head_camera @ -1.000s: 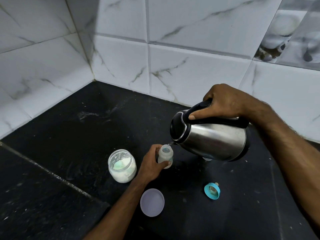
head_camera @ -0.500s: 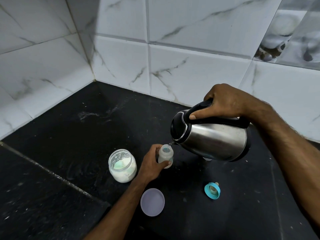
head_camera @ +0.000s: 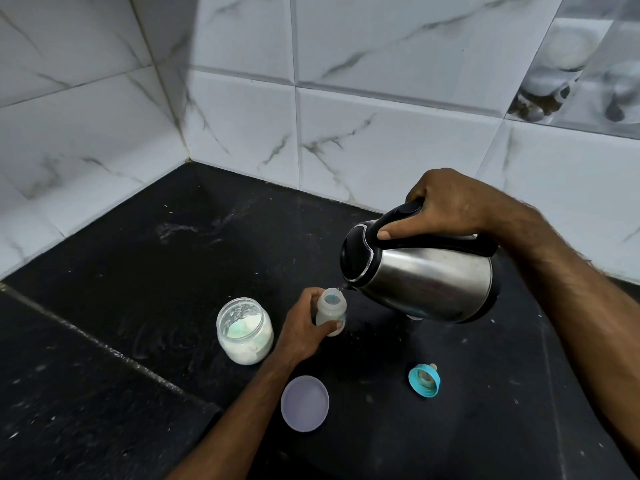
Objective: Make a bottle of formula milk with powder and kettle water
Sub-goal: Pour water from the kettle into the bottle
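— Two hands are busy in the head view, both over the black stone counter (head_camera: pixel 104 271). What does each one hold?

— On the right, the right hand (head_camera: pixel 446 206) wraps its fingers round the black handle of the stainless-steel electric kettle with a black lid (head_camera: pixel 422 275), thumb stretched forward along the handle. That kettle hangs tipped to the left, spout lowest, clear of the counter.

— And the other?

— The left hand (head_camera: pixel 299 329) grips the small translucent plastic baby bottle (head_camera: pixel 331 308), fingers curled round its body from the left. It stands upright near the middle of the counter, mouth open, with the kettle's spout right at its rim. A thin thread of water seems to run between them, though it is too fine to be sure.

— Where is the powder?

— Just left of the bottle-holding hand stands a clear glass jar of white powder (head_camera: pixel 245 330), lidless, close beside the hand but apart from it. Its round pale lilac plastic lid (head_camera: pixel 304 403) lies flat nearer the camera, beside the left forearm.

— Anything else down there?

— A teal bottle collar with its teat (head_camera: pixel 424 380) lies on its side, near and right of the bottle, below the kettle. White marble-veined wall tiles (head_camera: pixel 381 133) close the far side and the left corner.
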`<action>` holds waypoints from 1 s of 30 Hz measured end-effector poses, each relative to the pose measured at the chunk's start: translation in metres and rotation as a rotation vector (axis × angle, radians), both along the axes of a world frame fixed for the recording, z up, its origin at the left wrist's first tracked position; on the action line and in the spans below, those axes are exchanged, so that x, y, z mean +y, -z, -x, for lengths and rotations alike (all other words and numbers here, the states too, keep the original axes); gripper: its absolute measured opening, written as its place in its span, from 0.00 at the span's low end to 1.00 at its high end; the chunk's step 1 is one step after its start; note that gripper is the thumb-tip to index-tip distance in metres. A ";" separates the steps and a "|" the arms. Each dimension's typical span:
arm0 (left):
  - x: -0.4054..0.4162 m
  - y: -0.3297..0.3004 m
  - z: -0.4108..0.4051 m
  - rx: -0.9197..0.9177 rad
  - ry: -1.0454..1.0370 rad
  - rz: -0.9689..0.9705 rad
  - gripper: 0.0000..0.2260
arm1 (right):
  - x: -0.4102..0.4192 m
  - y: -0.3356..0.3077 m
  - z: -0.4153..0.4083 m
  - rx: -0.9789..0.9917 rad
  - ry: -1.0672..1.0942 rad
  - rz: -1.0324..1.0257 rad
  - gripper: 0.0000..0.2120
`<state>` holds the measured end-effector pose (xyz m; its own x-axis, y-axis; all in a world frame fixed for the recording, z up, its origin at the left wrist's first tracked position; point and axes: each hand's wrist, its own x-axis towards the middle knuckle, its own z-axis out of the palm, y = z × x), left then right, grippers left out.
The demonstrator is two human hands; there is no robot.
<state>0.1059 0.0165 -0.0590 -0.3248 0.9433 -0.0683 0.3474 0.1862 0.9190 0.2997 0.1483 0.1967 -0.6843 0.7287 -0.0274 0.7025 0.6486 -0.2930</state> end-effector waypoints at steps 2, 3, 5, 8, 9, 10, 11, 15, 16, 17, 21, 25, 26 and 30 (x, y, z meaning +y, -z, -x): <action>0.000 0.000 0.000 -0.001 0.003 0.002 0.26 | 0.001 0.000 0.000 0.004 -0.004 0.000 0.36; 0.000 0.000 0.000 0.000 0.003 0.002 0.26 | 0.001 0.001 -0.001 0.006 -0.003 0.000 0.36; 0.000 0.000 0.000 0.002 0.003 0.002 0.26 | 0.000 0.002 -0.001 0.010 0.002 -0.002 0.35; 0.000 0.000 0.000 0.003 0.001 -0.002 0.26 | -0.003 0.005 -0.002 0.022 0.006 0.004 0.35; 0.000 0.000 0.000 0.004 0.000 -0.002 0.26 | -0.003 0.006 -0.002 0.027 0.009 0.005 0.36; 0.000 0.000 0.000 0.004 0.001 -0.001 0.26 | -0.004 0.007 -0.002 0.031 0.012 0.005 0.36; 0.000 0.000 0.000 0.004 0.001 -0.001 0.25 | -0.004 0.007 -0.003 0.033 0.015 0.005 0.36; 0.000 0.000 0.000 -0.003 -0.002 -0.006 0.25 | -0.002 0.005 -0.007 0.059 0.033 0.026 0.39; 0.000 -0.001 -0.001 -0.005 -0.004 -0.006 0.25 | -0.001 0.005 -0.008 0.071 0.039 0.033 0.39; -0.001 -0.001 -0.001 -0.008 -0.006 -0.005 0.25 | -0.001 0.004 -0.009 0.087 0.047 0.039 0.40; -0.001 -0.001 -0.001 -0.026 -0.006 -0.005 0.25 | 0.001 -0.001 -0.016 0.210 0.099 0.080 0.40; 0.000 0.000 0.000 -0.035 -0.013 -0.003 0.25 | 0.005 -0.002 -0.024 0.387 0.139 0.167 0.40; 0.000 0.001 0.000 -0.035 -0.014 -0.007 0.25 | 0.006 -0.001 -0.025 0.427 0.145 0.182 0.39; -0.001 0.003 0.001 -0.022 -0.016 -0.009 0.26 | 0.008 0.007 -0.023 0.593 0.161 0.220 0.38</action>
